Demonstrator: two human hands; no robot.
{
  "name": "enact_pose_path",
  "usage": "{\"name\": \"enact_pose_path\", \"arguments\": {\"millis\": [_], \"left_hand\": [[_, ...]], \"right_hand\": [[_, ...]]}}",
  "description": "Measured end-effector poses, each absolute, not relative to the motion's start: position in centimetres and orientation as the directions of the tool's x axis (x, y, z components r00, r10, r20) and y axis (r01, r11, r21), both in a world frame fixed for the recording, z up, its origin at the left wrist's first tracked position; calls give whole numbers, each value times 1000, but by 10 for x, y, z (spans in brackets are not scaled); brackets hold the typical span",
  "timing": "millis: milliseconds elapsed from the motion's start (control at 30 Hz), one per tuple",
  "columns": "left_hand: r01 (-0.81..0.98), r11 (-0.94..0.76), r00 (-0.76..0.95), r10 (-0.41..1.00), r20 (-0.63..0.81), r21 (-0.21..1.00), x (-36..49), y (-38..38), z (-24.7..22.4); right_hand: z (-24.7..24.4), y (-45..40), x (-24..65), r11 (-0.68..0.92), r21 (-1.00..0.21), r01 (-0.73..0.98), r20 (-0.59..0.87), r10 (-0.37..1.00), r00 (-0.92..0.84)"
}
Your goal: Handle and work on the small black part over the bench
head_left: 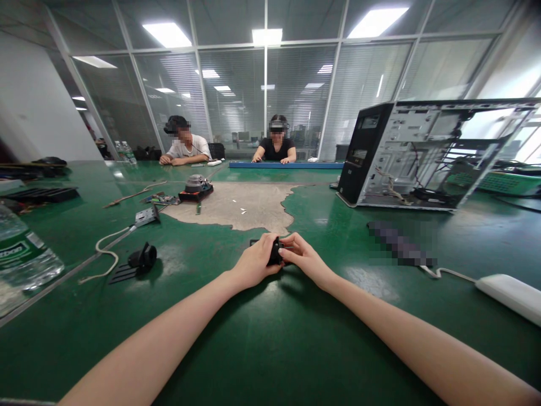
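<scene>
Near the middle of the green table [257,349], my left hand [256,262] wraps round a small black part [275,252]. My right hand [305,258] pinches the same part from the right, its thumb and fingers pressed on that side. Both hands hide much of the part, and a dark edge of it juts out behind my left fingers. Further left on the table lies a similar black piece [143,257] with flat slats. Beyond my hands spreads a bare beige patch [249,206] of the tabletop.
An open computer case [367,152] stands at the back right. A pixelated dark object [399,243] and a white power strip [511,296] lie on the right. At the left are a water bottle [25,248] and a metal connector piece [147,216]. Two people sit across.
</scene>
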State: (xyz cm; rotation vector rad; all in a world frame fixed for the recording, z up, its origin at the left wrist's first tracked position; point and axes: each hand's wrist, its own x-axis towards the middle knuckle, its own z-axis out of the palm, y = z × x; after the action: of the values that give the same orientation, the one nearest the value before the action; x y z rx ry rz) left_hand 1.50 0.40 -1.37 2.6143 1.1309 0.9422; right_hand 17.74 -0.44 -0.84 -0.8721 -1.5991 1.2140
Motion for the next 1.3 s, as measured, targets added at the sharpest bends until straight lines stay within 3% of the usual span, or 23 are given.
{"name": "enact_pose_path", "arguments": {"millis": [1300], "left_hand": [[628, -704, 524, 697, 490, 331, 15, 4, -12]], "right_hand": [[-17, 2, 177, 286, -952, 104, 236, 909, -343]]}}
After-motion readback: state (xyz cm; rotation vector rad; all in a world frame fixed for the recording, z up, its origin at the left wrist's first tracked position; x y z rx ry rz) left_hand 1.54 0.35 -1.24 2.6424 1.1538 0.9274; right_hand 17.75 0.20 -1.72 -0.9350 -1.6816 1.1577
